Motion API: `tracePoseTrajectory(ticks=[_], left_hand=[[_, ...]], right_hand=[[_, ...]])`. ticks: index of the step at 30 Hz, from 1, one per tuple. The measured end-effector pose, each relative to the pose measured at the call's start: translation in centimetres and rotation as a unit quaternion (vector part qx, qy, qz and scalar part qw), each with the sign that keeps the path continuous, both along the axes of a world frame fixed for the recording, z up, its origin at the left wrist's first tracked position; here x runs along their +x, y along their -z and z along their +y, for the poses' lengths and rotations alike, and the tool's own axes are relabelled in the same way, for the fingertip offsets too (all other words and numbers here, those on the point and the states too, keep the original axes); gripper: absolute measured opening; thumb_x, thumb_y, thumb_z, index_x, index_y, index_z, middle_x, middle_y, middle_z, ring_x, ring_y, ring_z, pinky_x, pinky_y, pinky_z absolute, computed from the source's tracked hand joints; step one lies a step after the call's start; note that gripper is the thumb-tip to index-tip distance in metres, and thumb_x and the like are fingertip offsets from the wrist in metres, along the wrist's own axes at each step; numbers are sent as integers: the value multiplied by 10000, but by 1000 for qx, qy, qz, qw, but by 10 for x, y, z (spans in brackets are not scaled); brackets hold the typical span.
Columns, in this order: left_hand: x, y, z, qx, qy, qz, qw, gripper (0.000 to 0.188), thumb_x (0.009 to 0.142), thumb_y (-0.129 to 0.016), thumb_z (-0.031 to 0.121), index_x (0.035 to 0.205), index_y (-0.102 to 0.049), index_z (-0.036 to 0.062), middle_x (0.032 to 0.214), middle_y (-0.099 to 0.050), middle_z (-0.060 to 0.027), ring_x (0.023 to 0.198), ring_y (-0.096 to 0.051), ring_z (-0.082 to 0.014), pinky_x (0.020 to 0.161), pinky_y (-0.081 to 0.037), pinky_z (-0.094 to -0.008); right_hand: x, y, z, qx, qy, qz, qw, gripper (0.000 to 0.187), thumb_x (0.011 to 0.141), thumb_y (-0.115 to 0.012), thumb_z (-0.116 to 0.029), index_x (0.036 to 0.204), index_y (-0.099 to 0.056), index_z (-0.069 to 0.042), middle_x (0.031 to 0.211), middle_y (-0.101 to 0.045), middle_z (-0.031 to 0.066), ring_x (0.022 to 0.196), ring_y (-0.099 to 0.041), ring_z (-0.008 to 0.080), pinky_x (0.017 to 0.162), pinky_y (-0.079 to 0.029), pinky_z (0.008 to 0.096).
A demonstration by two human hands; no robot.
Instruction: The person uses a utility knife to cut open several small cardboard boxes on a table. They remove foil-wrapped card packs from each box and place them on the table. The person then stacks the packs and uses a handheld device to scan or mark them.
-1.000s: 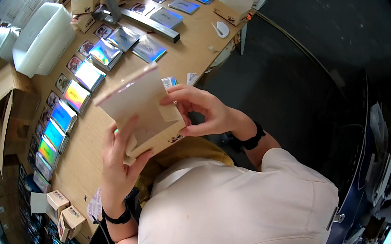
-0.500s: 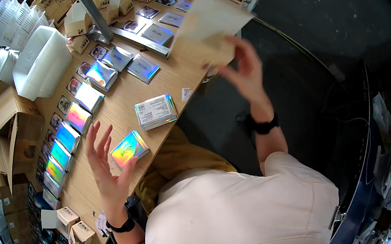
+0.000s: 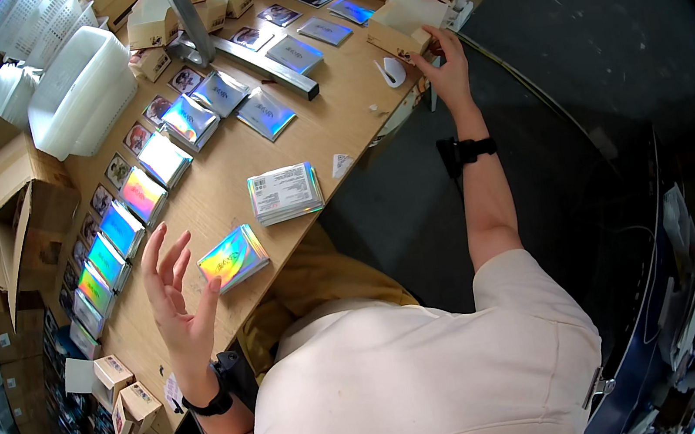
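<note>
At the far right edge of the table, my right hand (image 3: 452, 80) grips a small cardboard box (image 3: 396, 38) by its near side, thumb and fingers closed on it. The box's pale lid stands up. My left hand (image 3: 178, 314) is raised over the near table edge, fingers spread, with nothing in it. Just right of its thumb lies a stack of shiny holographic packets (image 3: 232, 257). Beyond that is another stack, showing a white printed back (image 3: 284, 190). A long row of holographic packet stacks (image 3: 143, 194) runs along the table, with picture cards (image 3: 118, 171) beside it.
A metal post (image 3: 188, 23) and bar (image 3: 275, 68) stand across the table. White plastic baskets (image 3: 81, 94) and an open carton (image 3: 25, 202) line the left side. Small boxes lie at the near left (image 3: 134, 407) and far end (image 3: 150, 19). A white curled piece (image 3: 390, 73) lies near my right hand.
My right hand has carried the box away from me and to the right, down to the table's far right edge. My left hand has shifted slightly left, still spread.
</note>
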State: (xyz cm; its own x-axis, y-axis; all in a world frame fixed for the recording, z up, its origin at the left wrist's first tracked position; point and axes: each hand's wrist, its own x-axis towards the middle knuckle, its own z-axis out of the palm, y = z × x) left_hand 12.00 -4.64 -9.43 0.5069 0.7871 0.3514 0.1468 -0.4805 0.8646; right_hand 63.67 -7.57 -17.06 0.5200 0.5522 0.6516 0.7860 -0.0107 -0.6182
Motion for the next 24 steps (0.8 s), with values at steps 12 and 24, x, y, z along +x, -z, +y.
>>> tracePoseTrajectory(ticks=[12,24], left_hand=[[-11,3,1,-14,-15,2,1000,752,798,-692,4,1464,-349,78,1491,-387,-131,1290,-508,-285,1081,-400,-426],[-11,-1,-3,-8,-8,8,1000,675,803,-698,2,1413,-416,62,1493,-365,-134,1278,-522,-279,1048,-427,-409]], right_hand=[[1,12,-2,-92,63,-52,992,562,796,-758,-313,1308,-561,-192,1409,-399,178,1204,-532,371,955,-495,449],[11,-28,4,-296,28,-37,954,567,814,-718,-441,1314,-552,-231,1235,-490,140,1074,-591,333,881,-515,436]])
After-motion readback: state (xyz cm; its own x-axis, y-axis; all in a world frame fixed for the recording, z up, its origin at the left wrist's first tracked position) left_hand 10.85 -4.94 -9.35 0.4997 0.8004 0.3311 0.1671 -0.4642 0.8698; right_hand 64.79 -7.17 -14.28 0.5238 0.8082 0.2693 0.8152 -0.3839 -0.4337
